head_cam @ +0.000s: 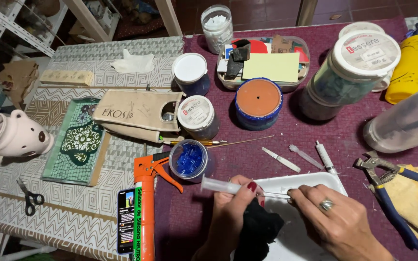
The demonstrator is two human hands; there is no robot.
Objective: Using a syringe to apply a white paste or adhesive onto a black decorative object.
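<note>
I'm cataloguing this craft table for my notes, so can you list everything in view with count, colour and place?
syringe: one, clear, held over the tray
tray: one, white, front centre
black cloth: one, under the left hand
blue-tile jar: one, open, clear, beside the caulking gun
caulking gun: one, orange, front left
phone: one, dark, front left
lidded jars: about five, white lids, centre and back
clay pot: one, blue, upside down, centre
mosaic panel: one, green, left
scissors: one, black, left
nippers: one, blue handles, right
yellow bottle: one, back right
left hand: holds the syringe
right hand: ringed, at the syringe tip
</note>
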